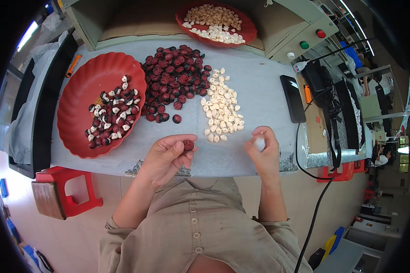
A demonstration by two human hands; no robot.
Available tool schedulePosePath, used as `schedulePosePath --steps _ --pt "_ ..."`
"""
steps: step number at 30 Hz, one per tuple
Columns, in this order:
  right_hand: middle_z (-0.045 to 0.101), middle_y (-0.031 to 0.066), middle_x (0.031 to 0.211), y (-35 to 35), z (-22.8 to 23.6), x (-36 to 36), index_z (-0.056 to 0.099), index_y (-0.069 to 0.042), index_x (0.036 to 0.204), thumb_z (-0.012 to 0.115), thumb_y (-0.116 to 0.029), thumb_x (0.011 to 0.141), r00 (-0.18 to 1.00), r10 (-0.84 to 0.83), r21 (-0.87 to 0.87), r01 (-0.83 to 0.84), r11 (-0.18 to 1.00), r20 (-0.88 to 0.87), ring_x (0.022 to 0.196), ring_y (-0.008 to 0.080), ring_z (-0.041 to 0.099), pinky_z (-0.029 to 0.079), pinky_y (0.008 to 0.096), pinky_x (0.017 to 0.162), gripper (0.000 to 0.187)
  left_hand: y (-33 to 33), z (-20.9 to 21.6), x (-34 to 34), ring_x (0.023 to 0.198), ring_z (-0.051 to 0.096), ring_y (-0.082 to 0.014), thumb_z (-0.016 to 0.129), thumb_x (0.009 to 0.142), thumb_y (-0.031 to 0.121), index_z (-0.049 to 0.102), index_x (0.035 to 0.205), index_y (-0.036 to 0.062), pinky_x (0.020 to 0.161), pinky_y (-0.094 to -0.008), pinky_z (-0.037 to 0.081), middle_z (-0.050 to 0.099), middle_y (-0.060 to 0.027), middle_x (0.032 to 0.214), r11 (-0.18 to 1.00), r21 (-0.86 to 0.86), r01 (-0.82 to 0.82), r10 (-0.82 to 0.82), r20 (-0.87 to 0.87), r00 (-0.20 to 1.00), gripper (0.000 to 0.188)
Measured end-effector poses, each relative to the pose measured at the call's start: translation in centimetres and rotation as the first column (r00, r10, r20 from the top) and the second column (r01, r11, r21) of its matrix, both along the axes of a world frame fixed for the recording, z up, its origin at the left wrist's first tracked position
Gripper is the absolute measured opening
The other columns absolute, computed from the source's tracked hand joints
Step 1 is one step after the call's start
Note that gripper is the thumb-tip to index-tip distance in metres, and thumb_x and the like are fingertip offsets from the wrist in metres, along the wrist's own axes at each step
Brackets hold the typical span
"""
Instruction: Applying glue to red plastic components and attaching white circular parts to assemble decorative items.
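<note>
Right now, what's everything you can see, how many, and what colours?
Table: one, pale grey, middle
Dish: one, red, table's left
Dish pieces: many, dark red and white, inside dish
Dark pieces: many, dark red, right of dish
Cream pieces: many, cream, right of dark pieces
Cabinet: one, pale green, far side
Plate: one, red, in cabinet, holding more pieces
Phone: one, black, table's right
Left stool: one, red, lower left
Shirt: one, tan, bottom
Left hand: one, table's near edge, holding a dark piece
Right hand: one, near edge, holding something white
Background: too small to count
</note>
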State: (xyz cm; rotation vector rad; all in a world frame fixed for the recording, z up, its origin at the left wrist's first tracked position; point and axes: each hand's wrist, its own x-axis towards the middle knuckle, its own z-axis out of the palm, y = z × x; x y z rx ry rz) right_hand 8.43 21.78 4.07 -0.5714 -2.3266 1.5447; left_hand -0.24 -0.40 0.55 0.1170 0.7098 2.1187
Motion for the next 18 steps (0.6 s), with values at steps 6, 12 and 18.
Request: schedulePosePath --steps 6,12,18 --pt "0.055 0.0075 0.069 -1.5 -0.7 -1.9 0.062 -0.004 0.081 0.061 -0.002 0.066 0.954 0.262 0.292 -0.212 0.933 -0.144 0.059 0.0167 0.054 0.042 0.0223 0.055 0.015 0.1 0.0 0.2 0.071 0.053 -0.0126 0.051 0.081 0.021 0.050 0.104 -0.0029 0.054 -0.0195 0.048 0.055 -0.0106 0.087 1.000 -0.003 0.001 -0.001 -0.014 1.000 0.033" --pt "0.058 0.0098 0.069 -1.2 -1.3 -1.8 0.061 -0.004 0.079 0.061 -0.011 0.068 0.978 0.208 0.490 -0.183 0.852 0.004 0.055 0.0192 0.055 0.042 0.0259 0.051 0.013 0.0 -0.1 0.3 0.071 0.053 -0.0129 0.050 0.082 0.020 0.050 0.104 -0.0034 0.054 -0.0199 0.049 0.056 -0.0109 0.087 1.000 0.012 -0.006 0.006 -0.008 1.000 0.032" --pt "0.060 0.0125 0.069 0.3 -1.4 0.2 0.061 -0.003 0.078 0.063 -0.016 0.067 0.993 -0.035 0.372 -0.011 0.928 0.117 0.056 0.0208 0.056 0.043 0.0271 0.054 0.017 0.0 0.1 0.2 0.071 0.053 -0.0132 0.050 0.082 0.020 0.050 0.104 -0.0036 0.053 -0.0199 0.049 0.055 -0.0110 0.086 1.000 0.013 0.004 -0.004 -0.004 1.000 0.032"
